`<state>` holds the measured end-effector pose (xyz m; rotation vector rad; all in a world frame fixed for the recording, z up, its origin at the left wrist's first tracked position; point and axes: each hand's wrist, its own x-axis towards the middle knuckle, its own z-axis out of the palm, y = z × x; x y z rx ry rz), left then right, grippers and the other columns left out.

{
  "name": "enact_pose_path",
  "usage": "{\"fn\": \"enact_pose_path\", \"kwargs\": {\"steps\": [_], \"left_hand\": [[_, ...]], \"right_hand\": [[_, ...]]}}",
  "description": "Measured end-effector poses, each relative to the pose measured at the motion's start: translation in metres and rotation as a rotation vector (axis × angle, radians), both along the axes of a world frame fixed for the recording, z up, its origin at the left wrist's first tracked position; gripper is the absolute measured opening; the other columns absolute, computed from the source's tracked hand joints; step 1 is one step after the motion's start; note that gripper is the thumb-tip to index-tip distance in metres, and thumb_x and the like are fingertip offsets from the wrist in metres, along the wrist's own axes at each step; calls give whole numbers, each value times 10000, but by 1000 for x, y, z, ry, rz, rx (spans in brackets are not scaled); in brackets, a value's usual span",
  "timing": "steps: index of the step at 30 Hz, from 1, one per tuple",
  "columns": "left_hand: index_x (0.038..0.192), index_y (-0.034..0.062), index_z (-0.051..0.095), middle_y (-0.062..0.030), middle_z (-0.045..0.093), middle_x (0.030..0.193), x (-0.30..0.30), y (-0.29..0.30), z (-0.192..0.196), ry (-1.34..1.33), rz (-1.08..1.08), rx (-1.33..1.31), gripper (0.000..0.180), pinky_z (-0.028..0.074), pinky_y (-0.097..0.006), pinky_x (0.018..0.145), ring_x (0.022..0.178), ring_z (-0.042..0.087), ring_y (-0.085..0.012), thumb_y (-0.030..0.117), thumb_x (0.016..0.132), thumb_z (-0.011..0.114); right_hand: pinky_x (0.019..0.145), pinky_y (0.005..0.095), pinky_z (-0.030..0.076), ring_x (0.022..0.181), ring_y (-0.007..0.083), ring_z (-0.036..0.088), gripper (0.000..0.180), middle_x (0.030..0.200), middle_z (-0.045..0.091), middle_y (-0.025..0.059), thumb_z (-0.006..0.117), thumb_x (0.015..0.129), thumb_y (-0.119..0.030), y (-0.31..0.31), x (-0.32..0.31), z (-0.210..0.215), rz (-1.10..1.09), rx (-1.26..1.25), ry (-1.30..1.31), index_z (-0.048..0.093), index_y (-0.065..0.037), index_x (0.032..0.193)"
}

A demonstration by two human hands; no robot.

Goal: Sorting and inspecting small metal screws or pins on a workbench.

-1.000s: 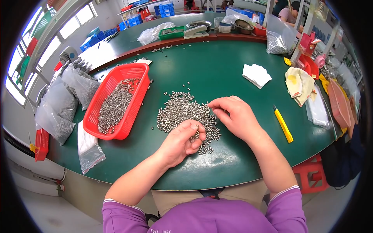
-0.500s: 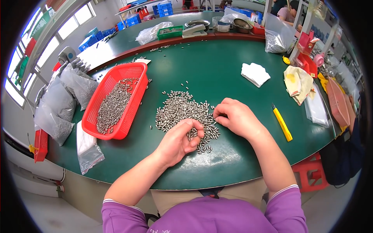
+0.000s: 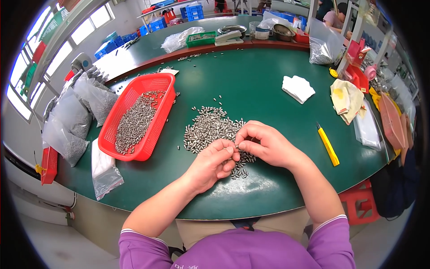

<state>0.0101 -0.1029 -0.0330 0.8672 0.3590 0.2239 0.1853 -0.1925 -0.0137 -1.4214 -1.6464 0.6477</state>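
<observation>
Steel-grey small metal pins [image 3: 210, 130] lay heaped on the green table [image 3: 251, 85] directly under both hands, so the left hand [image 3: 210, 163] and right hand [image 3: 264, 143] met fingertip-to-fingertip, seemingly pinching one pin between them.

A small-parts workshop with shared sorting benches.

A wide green table [image 3: 268, 85] carries a loose heap of small metal pins [image 3: 210, 127], a red plastic basket [image 3: 136, 114] filled with more of them, and clear plastic bags [image 3: 74, 119] of parts stacked at its edge. Blue crates [image 3: 195, 10] sit on a further bench, another worker [image 3: 333, 15] sits at the far end, and a row of windows [image 3: 58, 45] lines the wall.
</observation>
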Motion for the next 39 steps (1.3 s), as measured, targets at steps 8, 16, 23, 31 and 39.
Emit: {"fn": "enact_pose_path", "kwargs": {"steps": [8, 16, 23, 31, 39], "left_hand": [[953, 70, 460, -18, 514, 837, 1, 0, -1, 28, -11, 52, 148, 312, -168, 442, 604, 419, -56, 216, 932, 477], [932, 38, 467, -59, 499, 824, 1, -1, 0, 11, 20, -13, 176, 288, -164, 411, 559, 389, -73, 203, 949, 409], [967, 29, 475, -83, 500, 846, 0, -1, 2, 10, 10, -27, 182, 305, -184, 427, 577, 402, -103, 180, 939, 378], [1002, 34, 492, -81, 507, 876, 1, -1, 2, -5, 37, -27, 201, 329, -200, 471, 629, 414, -114, 194, 925, 398], [900, 62, 496, -45, 515, 824, 1, -1, 1, -5, 27, -23, 127, 316, -207, 474, 608, 423, -102, 173, 923, 439]], "right_hand": [[712, 309, 469, 812, 220, 569, 80, 865, 566, 73, 590, 821, -98, 4, -6, -6, 1, 184, -63, 602, -57, 888], [656, 295, 462, 767, 206, 570, 72, 817, 566, 61, 583, 822, -76, 4, 2, -7, -294, 223, -171, 616, -66, 885], [716, 342, 471, 820, 244, 577, 78, 840, 583, 63, 599, 757, -70, -1, 17, -12, -401, 97, -395, 610, -74, 834], [701, 329, 472, 798, 226, 571, 114, 825, 570, 52, 637, 719, -75, -2, 17, -14, -281, -14, -412, 633, -97, 831], [715, 347, 466, 818, 251, 561, 65, 812, 562, 63, 618, 747, -115, -2, 16, -16, -308, -22, -536, 603, -82, 801]]}}
